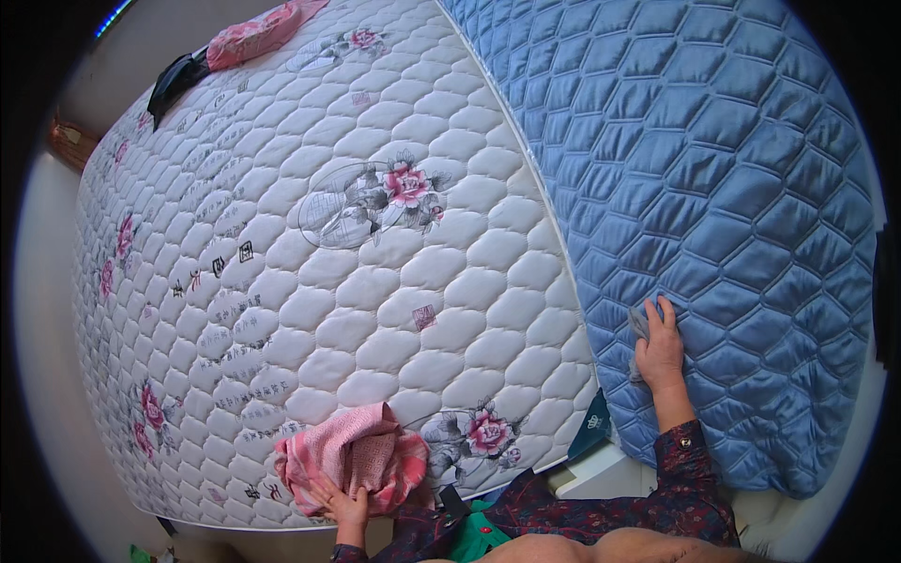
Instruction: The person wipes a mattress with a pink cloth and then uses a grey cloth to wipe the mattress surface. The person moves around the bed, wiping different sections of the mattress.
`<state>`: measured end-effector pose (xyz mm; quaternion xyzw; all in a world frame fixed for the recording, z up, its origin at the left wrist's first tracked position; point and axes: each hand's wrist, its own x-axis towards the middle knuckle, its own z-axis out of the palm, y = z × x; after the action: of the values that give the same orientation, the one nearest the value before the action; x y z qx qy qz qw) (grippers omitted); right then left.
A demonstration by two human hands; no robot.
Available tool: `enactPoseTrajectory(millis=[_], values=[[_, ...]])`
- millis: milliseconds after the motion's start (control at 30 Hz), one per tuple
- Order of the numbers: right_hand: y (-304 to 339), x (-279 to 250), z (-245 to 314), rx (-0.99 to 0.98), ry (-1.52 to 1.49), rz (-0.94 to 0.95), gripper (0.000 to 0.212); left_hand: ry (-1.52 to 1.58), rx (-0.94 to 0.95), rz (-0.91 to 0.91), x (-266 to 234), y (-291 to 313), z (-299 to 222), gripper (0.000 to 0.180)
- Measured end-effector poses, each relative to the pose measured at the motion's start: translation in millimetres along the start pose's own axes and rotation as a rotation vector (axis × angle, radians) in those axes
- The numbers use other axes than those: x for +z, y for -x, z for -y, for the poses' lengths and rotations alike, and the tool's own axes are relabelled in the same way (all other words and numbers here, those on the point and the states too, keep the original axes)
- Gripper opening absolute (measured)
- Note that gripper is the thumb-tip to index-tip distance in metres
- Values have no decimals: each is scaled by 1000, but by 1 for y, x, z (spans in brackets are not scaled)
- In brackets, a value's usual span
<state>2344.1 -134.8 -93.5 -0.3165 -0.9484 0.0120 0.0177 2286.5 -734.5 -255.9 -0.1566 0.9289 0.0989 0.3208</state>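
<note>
At the lower left, a bunched pink patterned cloth (pixel 361 446) lies on the near edge of the white quilted mattress (pixel 375 347). My left hand (pixel 343 505) rests against its near side, thumb and fingers spread apart. My right hand (pixel 661 354) is on the blue quilted pad (pixel 741 263), with a thin grey cloth (pixel 639 324) under its palm and fingers. Only the cloth's left edge shows; the rest is hidden by the hand. My fingers reach forward over it.
A pink garment (pixel 251 39) and a black cloth (pixel 178 86) lie at the mattress's far left edge. A dark green corner patch (pixel 590 424) sits where the blue pad meets the mattress. A white ledge (pixel 610 474) shows beside my right sleeve. A brown object (pixel 75 143) stands beyond the left edge.
</note>
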Motion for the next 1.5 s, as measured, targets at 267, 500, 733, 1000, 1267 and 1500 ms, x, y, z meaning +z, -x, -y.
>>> enactPoseTrajectory(millis=[267, 500, 733, 1000, 1267, 1500], values=[[-5, 16, 8, 44, 125, 98, 59, 83, -78, -114, 51, -49, -33, 109], [7, 26, 15, 7, -150, -8, 56, 610, 229, -175, 2, -81, -30, 37], [4, 142, 66, -164, -577, 225, 45, 988, 304, -24, -140, -147, -113, 30], [-8, 280, 84, -37, -432, 250, 47, 703, 572, -188, -142, -120, -227, 37], [-2, 297, 71, -135, -466, 114, 48, 187, 804, -597, -163, -113, -295, 48], [-4, 293, 74, -100, -452, 162, 48, 1553, 770, 290, -238, -210, -334, 35]])
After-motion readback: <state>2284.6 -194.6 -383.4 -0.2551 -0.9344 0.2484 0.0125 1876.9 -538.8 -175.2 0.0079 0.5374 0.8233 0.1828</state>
